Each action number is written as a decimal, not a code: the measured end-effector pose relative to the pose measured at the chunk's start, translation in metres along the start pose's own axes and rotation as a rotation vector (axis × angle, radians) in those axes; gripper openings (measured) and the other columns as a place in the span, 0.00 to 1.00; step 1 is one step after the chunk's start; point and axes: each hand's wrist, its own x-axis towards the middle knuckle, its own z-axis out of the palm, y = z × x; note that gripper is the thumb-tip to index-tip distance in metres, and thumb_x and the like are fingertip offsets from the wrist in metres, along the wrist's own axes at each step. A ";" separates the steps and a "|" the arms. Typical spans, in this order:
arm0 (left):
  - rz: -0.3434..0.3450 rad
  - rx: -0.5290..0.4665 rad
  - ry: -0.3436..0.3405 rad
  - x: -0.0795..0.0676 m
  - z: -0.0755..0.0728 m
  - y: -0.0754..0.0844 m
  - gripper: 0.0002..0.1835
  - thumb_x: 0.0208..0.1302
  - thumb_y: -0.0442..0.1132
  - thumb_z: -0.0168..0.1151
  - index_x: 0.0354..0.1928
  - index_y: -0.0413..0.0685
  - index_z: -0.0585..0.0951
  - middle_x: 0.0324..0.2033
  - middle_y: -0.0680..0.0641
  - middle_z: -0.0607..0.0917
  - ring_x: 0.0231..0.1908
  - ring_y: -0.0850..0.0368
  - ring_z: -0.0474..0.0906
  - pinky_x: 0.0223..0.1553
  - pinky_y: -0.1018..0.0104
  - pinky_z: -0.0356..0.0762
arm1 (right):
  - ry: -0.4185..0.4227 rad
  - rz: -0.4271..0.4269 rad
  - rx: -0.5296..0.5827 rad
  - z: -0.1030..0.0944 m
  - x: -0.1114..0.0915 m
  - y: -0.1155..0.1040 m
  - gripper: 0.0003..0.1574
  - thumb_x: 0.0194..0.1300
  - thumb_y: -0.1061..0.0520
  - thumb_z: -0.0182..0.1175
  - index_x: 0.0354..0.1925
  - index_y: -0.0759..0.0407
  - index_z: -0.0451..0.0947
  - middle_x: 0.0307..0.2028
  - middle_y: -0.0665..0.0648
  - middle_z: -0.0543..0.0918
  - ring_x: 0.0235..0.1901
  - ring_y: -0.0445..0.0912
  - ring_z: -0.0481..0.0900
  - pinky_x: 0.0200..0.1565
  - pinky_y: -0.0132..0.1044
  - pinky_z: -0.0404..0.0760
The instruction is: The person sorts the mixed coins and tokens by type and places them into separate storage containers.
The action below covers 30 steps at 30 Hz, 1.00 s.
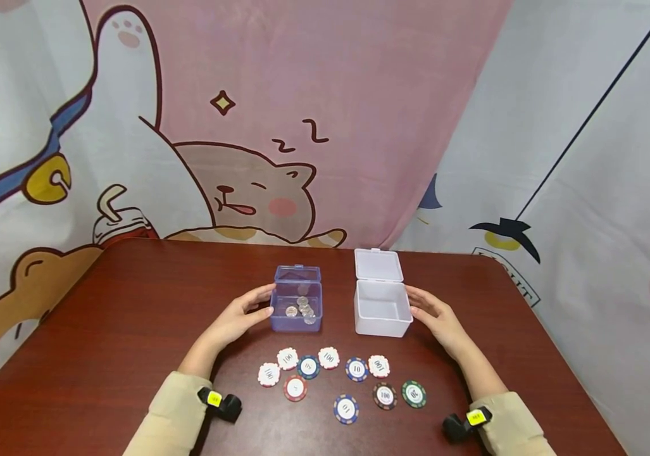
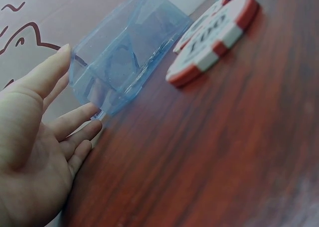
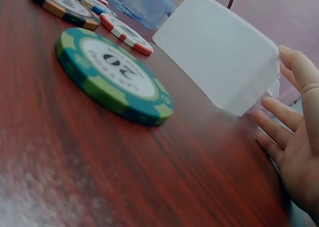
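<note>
My left hand (image 1: 239, 318) rests its fingertips against the left side of a see-through blue plastic box (image 1: 285, 325). The box's lid stands raised at the back, and several silver coins (image 1: 304, 309) lie inside. In the left wrist view, the fingers are fairly straight and spread, with the thumb by the blue box's (image 2: 119, 47) upper edge. On the other side, my right hand (image 1: 437, 315) touches the right wall of a white plastic box (image 1: 381, 327). Its lid is flipped back too, and its inside looks bare. The right wrist view shows loosely extended fingers at the white box's (image 3: 219, 52) corner.
Several poker chips lie scattered on the brown table (image 1: 97, 354) in front of both boxes, among them a red chip (image 1: 295, 388), a blue chip (image 1: 346, 409), a black chip (image 1: 385, 396) and a green chip (image 1: 414, 394). A printed cloth (image 1: 359, 126) hangs behind the table.
</note>
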 end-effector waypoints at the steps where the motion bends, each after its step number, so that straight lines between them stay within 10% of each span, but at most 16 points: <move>1: 0.005 0.001 0.000 0.000 0.000 0.000 0.27 0.60 0.32 0.57 0.62 0.38 0.64 0.56 0.31 0.68 0.57 0.36 0.61 0.54 0.40 0.54 | -0.001 0.008 -0.008 0.000 0.000 -0.004 0.28 0.64 0.64 0.52 0.61 0.63 0.63 0.58 0.66 0.67 0.57 0.58 0.64 0.48 0.27 0.69; 30: -0.020 0.035 0.078 -0.028 -0.005 0.009 0.24 0.61 0.31 0.55 0.60 0.35 0.64 0.52 0.30 0.71 0.53 0.35 0.66 0.52 0.46 0.62 | 0.000 0.063 -0.016 0.005 -0.003 -0.021 0.27 0.64 0.64 0.52 0.61 0.65 0.63 0.57 0.68 0.67 0.56 0.59 0.64 0.46 0.27 0.69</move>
